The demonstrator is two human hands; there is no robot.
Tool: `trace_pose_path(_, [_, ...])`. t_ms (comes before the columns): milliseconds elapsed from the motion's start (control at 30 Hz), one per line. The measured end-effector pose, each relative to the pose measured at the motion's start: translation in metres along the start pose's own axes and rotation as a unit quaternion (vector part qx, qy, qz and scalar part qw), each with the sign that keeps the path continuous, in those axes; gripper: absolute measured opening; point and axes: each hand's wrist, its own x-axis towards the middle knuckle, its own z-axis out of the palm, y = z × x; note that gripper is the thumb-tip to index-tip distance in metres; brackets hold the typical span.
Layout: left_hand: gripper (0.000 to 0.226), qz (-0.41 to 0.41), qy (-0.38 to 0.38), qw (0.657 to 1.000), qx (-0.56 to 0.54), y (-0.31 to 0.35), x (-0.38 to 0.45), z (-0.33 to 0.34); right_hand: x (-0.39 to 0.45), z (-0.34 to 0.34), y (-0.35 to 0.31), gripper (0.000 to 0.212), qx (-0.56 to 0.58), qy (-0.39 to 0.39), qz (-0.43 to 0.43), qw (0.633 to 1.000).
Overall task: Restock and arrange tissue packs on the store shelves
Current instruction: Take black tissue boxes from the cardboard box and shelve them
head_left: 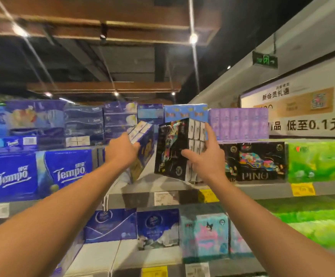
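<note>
On the shelf (162, 186), two held tissue packs (174, 148) stand side by side.

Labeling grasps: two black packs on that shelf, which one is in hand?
The tilted black pack, gripped by the right hand. The other black pack sits flat on the shelf, untouched, beside the green pack.

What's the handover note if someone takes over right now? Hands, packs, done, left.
Left hand: grips the purple pack, tilted above the shelf gap.
Right hand: grips the black pack, tilted, its lower corner near the shelf.
Done: a matching black PINO pack and the green pack stand to the right.
Left: set both held packs upright into the gap and square them.
</note>
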Motion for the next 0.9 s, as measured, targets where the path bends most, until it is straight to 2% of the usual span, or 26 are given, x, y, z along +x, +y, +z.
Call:
trace_pose_path(167, [0.038, 0.025, -0.043, 0.998, 0.024, -0.017, 0.037, 0.048, 0.018, 0.022, 0.037, 0.099, 0.046, 0.009, -0.009, 0.999])
trace_pose_path(267, [0.05, 0.038, -0.04, 0.998, 0.014, -0.023, 0.063, 0.065, 0.024, 0.031, 0.045, 0.095, 0.071, 0.002, -0.003, 0.997])
trace_pose_path(467, [0.037, 0.131, -0.031, 0.99, 0.043, -0.017, 0.068, 0.073, 0.035, 0.035, 0.052, 0.08, 0.05, -0.005, -0.012, 0.999])
trace_pose_path(500, [0.037, 0.167, -0.013, 0.986, 0.019, -0.012, 0.064, 0.07, 0.038, 0.032, 0.051, 0.077, 0.036, -0.018, -0.022, 0.999])
trace_pose_path(567, [0.057, 0.256, -0.016, 0.961, -0.104, 0.003, 0.053, 0.06, 0.044, 0.024, 0.049, 0.073, 0.001, -0.058, -0.043, 0.997])
trace_pose_path(633, [0.078, 0.312, -0.134, 0.91, -0.237, 0.021, 0.044, 0.049, 0.054, 0.013, 0.044, 0.073, -0.034, -0.108, -0.063, 0.992])
trace_pose_path(700, [0.088, 0.301, -0.251, 0.87, -0.299, 0.034, 0.041, 0.05, 0.062, 0.0, 0.036, 0.072, -0.055, -0.15, -0.068, 0.985])
trace_pose_path(767, [0.086, 0.274, -0.266, 0.868, -0.319, 0.044, 0.037, 0.053, 0.07, -0.013, 0.032, 0.071, -0.07, -0.175, -0.082, 0.979])
trace_pose_path(900, [0.074, 0.236, -0.209, 0.878, -0.361, 0.063, 0.03, 0.055, 0.08, -0.039, 0.035, 0.061, -0.124, -0.186, -0.106, 0.969])
